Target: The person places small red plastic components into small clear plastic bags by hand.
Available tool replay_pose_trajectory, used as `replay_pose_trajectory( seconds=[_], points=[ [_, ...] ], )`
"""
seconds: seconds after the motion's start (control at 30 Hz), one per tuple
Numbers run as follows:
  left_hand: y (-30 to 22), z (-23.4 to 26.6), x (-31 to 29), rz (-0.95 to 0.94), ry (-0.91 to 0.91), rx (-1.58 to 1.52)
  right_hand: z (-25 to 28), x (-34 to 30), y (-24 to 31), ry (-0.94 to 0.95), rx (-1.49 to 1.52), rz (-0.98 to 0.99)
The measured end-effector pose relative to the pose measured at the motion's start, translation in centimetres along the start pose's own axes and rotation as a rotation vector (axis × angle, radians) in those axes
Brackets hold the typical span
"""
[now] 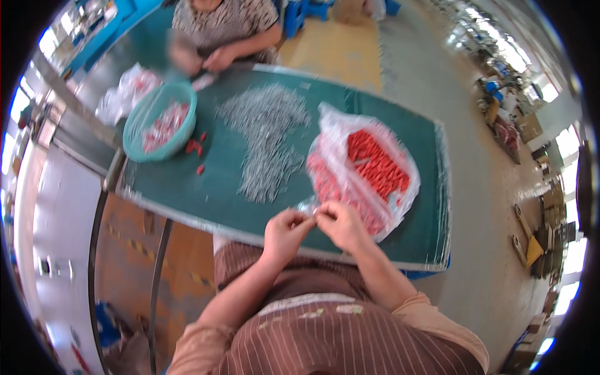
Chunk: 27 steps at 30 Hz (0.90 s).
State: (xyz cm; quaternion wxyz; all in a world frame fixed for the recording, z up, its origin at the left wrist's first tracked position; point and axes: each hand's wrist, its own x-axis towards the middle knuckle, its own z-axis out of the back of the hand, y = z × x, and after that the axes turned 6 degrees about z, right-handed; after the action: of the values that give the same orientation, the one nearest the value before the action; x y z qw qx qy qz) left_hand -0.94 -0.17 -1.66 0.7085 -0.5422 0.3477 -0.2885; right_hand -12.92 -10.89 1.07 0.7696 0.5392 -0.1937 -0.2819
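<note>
My left hand point(287, 232) and my right hand point(341, 226) meet at the near edge of the green-topped table point(215, 206). Thumbs and fingers of both are pinched together, fingertips almost touching. What they hold is too small to make out; a see-through, shiny scrap point(305, 205) shows just beyond them. Beside my right hand lies a large translucent plastic bag point(342, 181), its mouth spread wide over many small red pieces point(377, 164). Left of the bag spreads a pile of small slim grey pieces point(265, 134).
At the table's far left stands a teal plastic basket point(132, 134) with small red-and-clear items inside. Several loose red pieces point(195, 147) lie next to it, a white plastic bag point(125, 94) behind. Across the table a person point(228, 37) works with both hands near the edge.
</note>
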Motion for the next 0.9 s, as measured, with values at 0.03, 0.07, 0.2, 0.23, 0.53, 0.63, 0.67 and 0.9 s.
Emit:
replay_pose_trajectory(
  seconds=[0.03, 0.07, 0.2, 0.23, 0.53, 0.63, 0.67, 0.9],
  points=[
    [-0.1, -0.1, -0.1, -0.008, -0.003, -0.033, 0.0, 0.0, -0.6, -0.013, 0.018, -0.007],
    [-0.8, 0.0, -0.3, 0.02, 0.005, -0.001, 0.1, -0.1, -1.1, -0.008, 0.03, -0.032],
    [-0.3, 0.0, -0.4, 0.14, 0.038, -0.193, -0.2, 0.3, -1.4, -0.002, 0.047, -0.078],
    [-0.3, 0.1, -0.4, 0.123, 0.027, -0.186, -0.3, 0.3, -1.5, -0.01, 0.023, -0.09],
    [-0.1, 1.1, -0.9, 0.166, 0.013, -0.255, -1.0, 0.8, -0.3, 0.037, 0.071, -0.114],
    [-0.4, 1.1, -1.0, 0.161, 0.029, -0.268, -0.9, 0.9, -0.3, 0.045, 0.119, -0.135],
    [-0.5, 1.1, -0.9, 0.168, 0.038, -0.273, -0.9, 1.0, -0.1, 0.05, 0.124, -0.123],
    [-1.0, 1.1, -0.9, 0.215, 0.021, -0.19, -0.9, 1.0, 0.3, 0.064, 0.017, -0.067]
  ],
)
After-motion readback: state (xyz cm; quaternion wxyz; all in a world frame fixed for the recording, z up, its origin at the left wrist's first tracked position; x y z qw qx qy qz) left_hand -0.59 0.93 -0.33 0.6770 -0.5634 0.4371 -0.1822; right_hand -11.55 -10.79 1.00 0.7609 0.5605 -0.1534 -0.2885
